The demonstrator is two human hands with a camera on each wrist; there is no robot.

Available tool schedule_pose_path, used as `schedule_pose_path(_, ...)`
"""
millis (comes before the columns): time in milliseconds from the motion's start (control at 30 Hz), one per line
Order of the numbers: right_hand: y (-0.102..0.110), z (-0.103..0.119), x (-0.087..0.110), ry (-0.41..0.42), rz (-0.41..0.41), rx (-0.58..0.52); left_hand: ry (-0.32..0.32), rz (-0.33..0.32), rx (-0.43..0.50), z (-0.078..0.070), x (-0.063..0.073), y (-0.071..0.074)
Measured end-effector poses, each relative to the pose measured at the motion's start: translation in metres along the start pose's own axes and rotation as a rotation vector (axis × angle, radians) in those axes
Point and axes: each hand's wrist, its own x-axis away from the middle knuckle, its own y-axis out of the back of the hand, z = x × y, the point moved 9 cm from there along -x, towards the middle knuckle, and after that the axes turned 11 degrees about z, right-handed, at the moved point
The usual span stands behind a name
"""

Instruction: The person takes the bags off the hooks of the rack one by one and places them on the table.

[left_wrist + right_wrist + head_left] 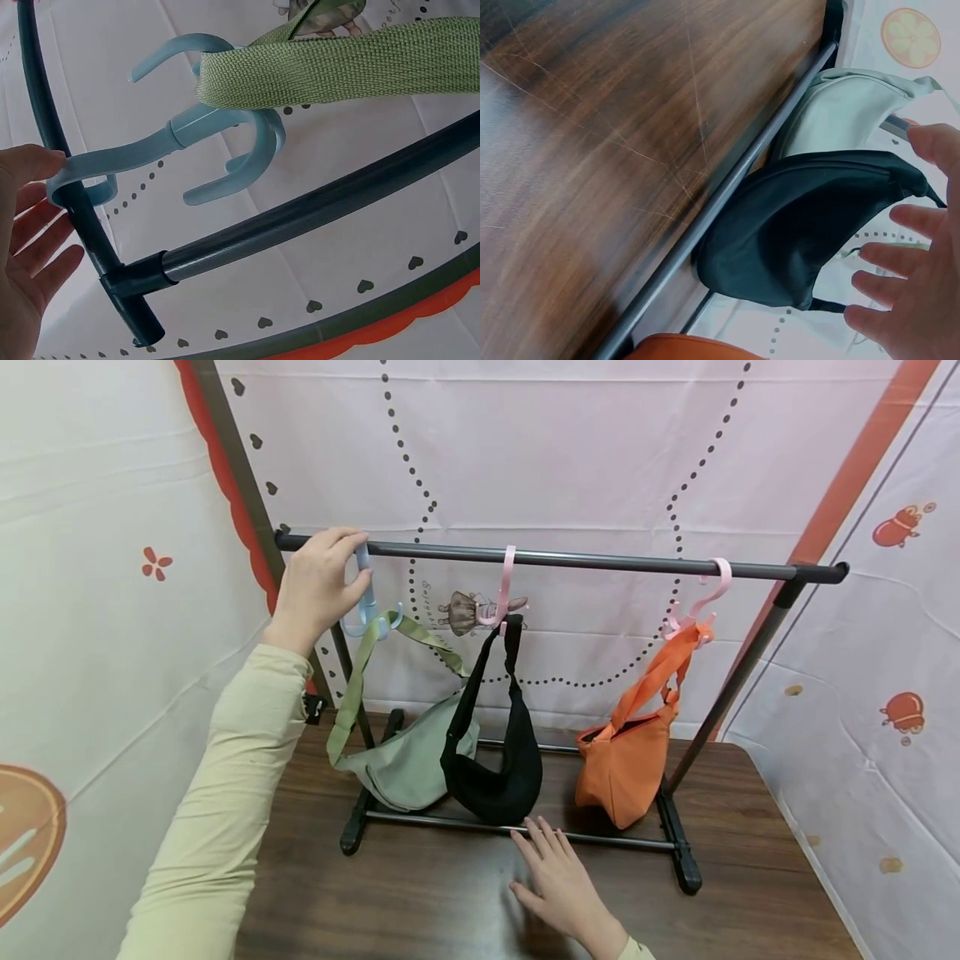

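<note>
My left hand (321,583) is at the left end of the rack's top bar (450,552). It pinches the upper curve of a light-blue bag hook (112,159) between thumb and forefinger, its other fingers spread by the bar. From this hook's lower prongs hangs a green bag (416,764) by its webbing strap (352,67). My right hand (558,885) is held with fingers extended just in front of the rack's lower rail (457,822), holding nothing. Nearest to it is a black bag (802,217), hanging from a pink hook (507,585) at mid-bar.
An orange bag (626,760) hangs from another pink hook (722,585) toward the bar's right end. The black rack stands on a brown wooden table (390,902). Printed white cloth (585,460) encloses the back and both sides.
</note>
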Motion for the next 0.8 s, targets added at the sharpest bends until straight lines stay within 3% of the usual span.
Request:
schedule_pose_path(400,0.027,0.023,-0.021,0.077,-0.070,0.081,0.044,-0.035,0.086,0.007,0.004,0.000)
schedule_pose_path(633,0.076,0.048,-0.041,0.177,-0.252,0.175,0.047,-0.048,0.096,0.006,0.003,-0.001)
schedule_pose_path(800,0.111,0.063,-0.056,0.238,-0.312,0.215,0.049,-0.058,0.092,0.006,0.002,0.000)
